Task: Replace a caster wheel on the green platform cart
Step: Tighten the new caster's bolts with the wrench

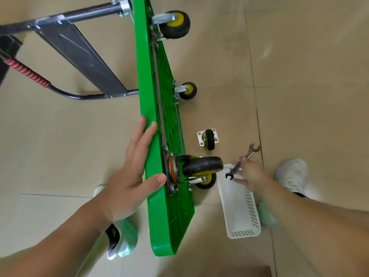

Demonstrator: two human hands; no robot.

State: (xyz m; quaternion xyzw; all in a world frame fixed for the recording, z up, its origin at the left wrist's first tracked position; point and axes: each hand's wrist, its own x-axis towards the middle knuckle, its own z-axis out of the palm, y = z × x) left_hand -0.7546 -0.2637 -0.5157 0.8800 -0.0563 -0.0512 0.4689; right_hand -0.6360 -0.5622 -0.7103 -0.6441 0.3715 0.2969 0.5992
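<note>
Just the head view here, looking straight down. The green platform cart point(148, 92) is tipped up on its long edge on the tiled floor point(309, 86), with its underside facing right, so the wheels stick out sideways. Its black handle point(83, 95), which has a bit of red wrap on it, sticks out to the left.

The left hand point(131, 176) is flat against the deck's upper edge. Its fingers point(139, 134) are straight and released, and the thumb reaches over the edge right beside the nearest mounted caster point(201, 166). That one has a black tyre, and another yellow-hub wheel point(206, 181) peeks out just behind it. Two more yellow-hub wheels are mounted further up the deck point(186, 90) point(174, 24).

The right hand point(249, 173) is a bit blurry, but its fingers are curled around a double open-end wrench point(250, 151). It's held above the near end of a white slotted basket point(243, 233) that lies on the floor beside the cart.

A loose caster wheel point(208, 139) on a square mounting plate sits on the floor, just beyond the wrench and apart from the cart.

There's a pale shoe point(293, 174) at the right, and another point(121, 238) under the left wrist.
</note>
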